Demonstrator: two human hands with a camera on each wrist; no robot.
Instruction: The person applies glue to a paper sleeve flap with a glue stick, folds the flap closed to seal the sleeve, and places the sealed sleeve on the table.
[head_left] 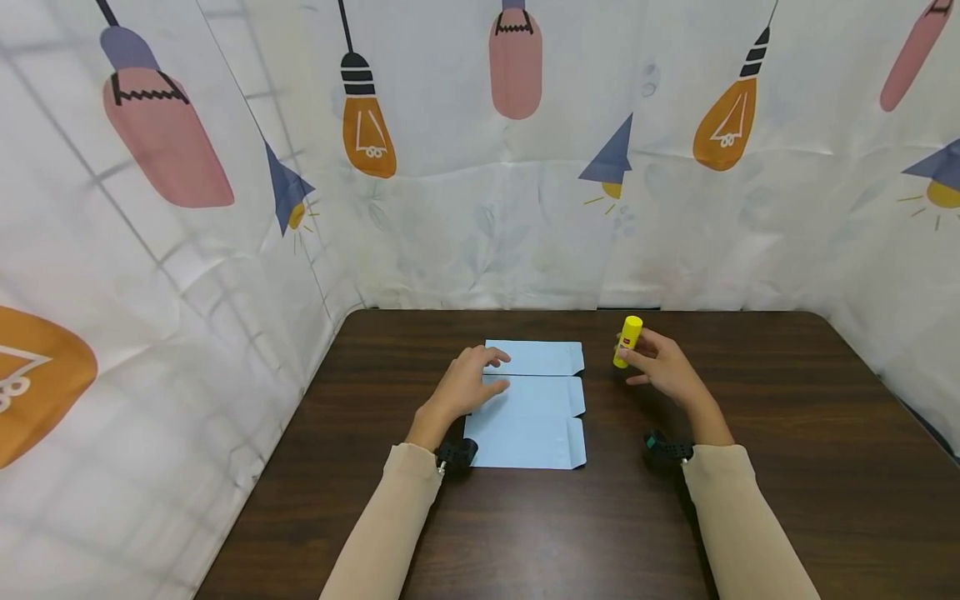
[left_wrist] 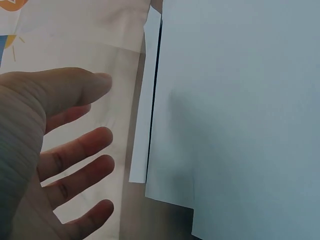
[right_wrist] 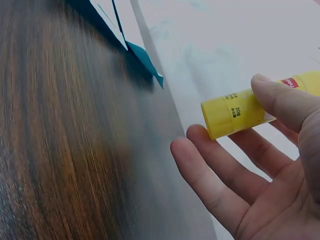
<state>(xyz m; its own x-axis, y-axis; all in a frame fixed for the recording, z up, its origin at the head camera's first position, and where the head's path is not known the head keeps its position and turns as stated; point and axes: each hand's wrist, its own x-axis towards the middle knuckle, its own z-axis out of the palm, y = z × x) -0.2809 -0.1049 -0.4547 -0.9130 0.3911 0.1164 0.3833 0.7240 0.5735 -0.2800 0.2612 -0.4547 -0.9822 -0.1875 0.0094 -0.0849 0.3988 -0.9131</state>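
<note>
A yellow glue stick (head_left: pixel 628 340) is pinched between the thumb and fingers of my right hand (head_left: pixel 666 367), to the right of the paper. Its label with "20g" shows in the right wrist view, where the glue stick (right_wrist: pixel 235 114) lies across the fingers. Light blue paper (head_left: pixel 534 404), creased or layered into three bands with small flaps along its right side, lies flat on the table. My left hand (head_left: pixel 467 379) hovers over the paper's left edge with fingers spread and nothing in them. In the left wrist view the paper (left_wrist: pixel 240 100) fills the right half.
The dark brown wooden table (head_left: pixel 600 533) runs back to a white curtain (head_left: pixel 450 233) printed with lamps and bulbs, which also hangs along the left side. Each wrist wears a black strap, such as the right wrist strap (head_left: pixel 667 447).
</note>
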